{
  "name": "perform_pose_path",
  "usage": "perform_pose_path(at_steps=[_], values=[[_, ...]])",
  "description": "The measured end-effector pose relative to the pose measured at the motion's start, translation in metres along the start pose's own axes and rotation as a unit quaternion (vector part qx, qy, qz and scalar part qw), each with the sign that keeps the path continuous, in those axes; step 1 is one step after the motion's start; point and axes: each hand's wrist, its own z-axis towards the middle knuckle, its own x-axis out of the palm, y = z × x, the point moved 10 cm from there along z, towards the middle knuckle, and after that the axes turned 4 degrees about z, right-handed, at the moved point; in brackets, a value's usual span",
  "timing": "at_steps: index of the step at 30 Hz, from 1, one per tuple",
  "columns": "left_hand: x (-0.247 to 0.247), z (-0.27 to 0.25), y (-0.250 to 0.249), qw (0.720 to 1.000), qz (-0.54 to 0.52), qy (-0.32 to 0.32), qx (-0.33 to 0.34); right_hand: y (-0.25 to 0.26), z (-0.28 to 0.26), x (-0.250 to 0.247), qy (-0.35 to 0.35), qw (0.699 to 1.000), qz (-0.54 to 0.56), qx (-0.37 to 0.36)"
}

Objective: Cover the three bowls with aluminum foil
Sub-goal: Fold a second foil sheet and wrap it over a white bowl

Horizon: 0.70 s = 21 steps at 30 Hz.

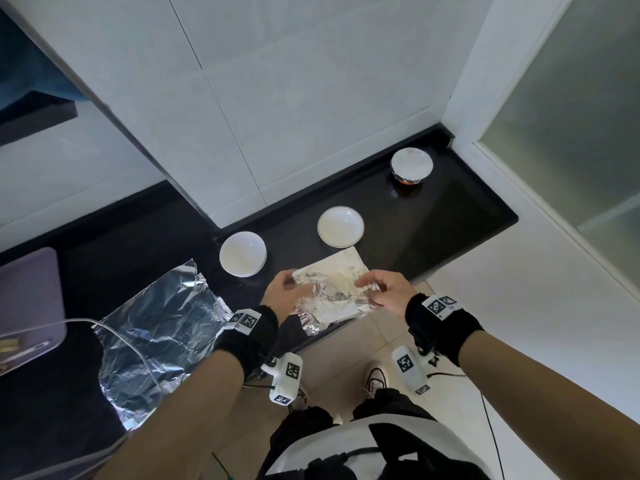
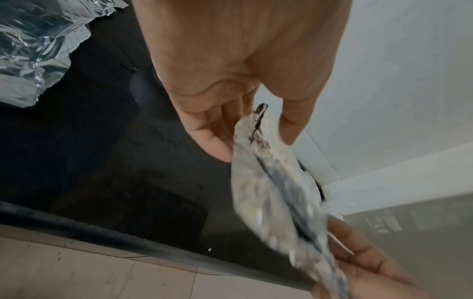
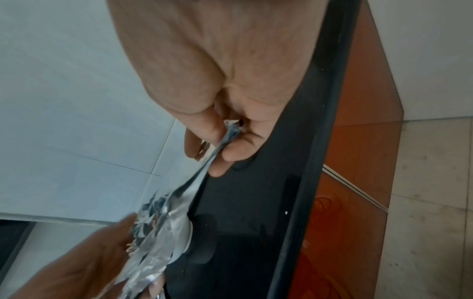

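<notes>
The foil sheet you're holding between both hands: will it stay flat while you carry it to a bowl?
Probably not. The foil sheet already looks crinkled and sags between the left hand and right hand, so it seems thin and floppy. The right-hand pinch has bunched its edge, so it likely creases or tears easily.

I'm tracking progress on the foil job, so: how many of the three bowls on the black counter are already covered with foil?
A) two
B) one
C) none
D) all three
B: only the far bowl by the corner wears foil; the middle bowl and the near bowl sit open, while the left hand and right hand hold a foil sheet above the counter.
</notes>
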Motion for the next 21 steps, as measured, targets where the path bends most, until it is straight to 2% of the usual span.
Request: perform_pose_path(at_steps=[2, 4, 6, 8, 15, 21], values=[[-0.002, 0.002, 0.002, 1.0, 0.011, -0.02, -0.002, -0.005, 0.003, 0.003, 0.033, 0.999, -0.021, 0.002], [-0.003, 0.003, -0.004, 0.998, 0.037, -0.034, 0.027, -0.005, 0.007, 0.005, 0.06, 0.997, -0.051, -0.013], [-0.003, 0.002, -0.011, 0.995, 0.07, -0.041, 0.055, -0.002, 0.011, 0.006, 0.072, 0.996, -0.055, -0.025], [-0.004, 0.004, -0.008, 0.994, 0.082, -0.049, 0.053, -0.001, 0.017, 0.006, 0.078, 0.996, -0.041, -0.031], [-0.008, 0.006, 0.007, 0.996, 0.044, -0.069, 0.034, -0.019, 0.035, -0.004, 0.02, 0.999, -0.008, -0.03], [-0.006, 0.007, 0.021, 0.998, 0.007, -0.06, 0.014, -0.035, 0.043, -0.012, -0.024, 1.0, 0.011, -0.014]])
